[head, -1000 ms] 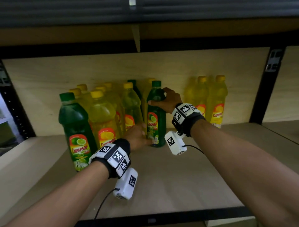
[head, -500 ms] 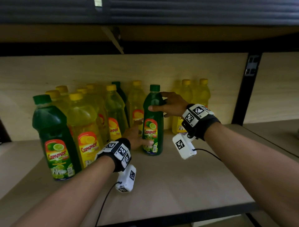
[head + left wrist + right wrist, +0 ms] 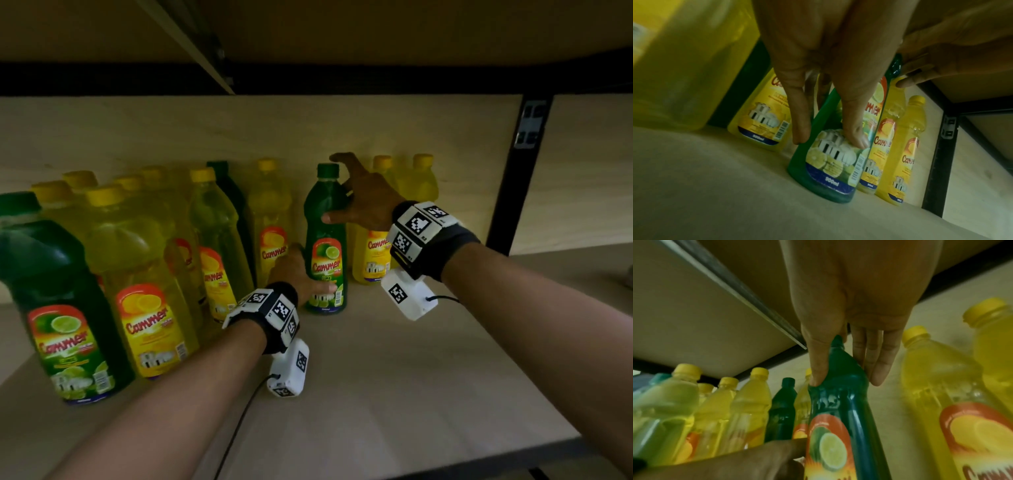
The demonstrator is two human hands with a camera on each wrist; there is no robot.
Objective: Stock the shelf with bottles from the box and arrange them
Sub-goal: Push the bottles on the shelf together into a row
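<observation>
the green lime bottle [image 3: 325, 246] stands upright on the shelf [image 3: 394, 370], its long axis vertical, in the gap between the yellow cluster [image 3: 219, 246] on my left and the two yellow bottles [image 3: 373, 253] at the back wall to my right. my right hand [image 3: 363, 202] has its grip at the bottle's shoulder, thumb on the near face and fingers round the far side, curled on it below the cap. my left hand [image 3: 298, 274] is lower, thumb and fingers pinching the label near the base. so the bottle runs straight up from my left grip to my right; sliding it back should keep both in line, i judge.

the left wrist view shows the base flat on the shelf; the head view hides my left fingers. the right wrist view shows the finger wrap behind the neck.
</observation>
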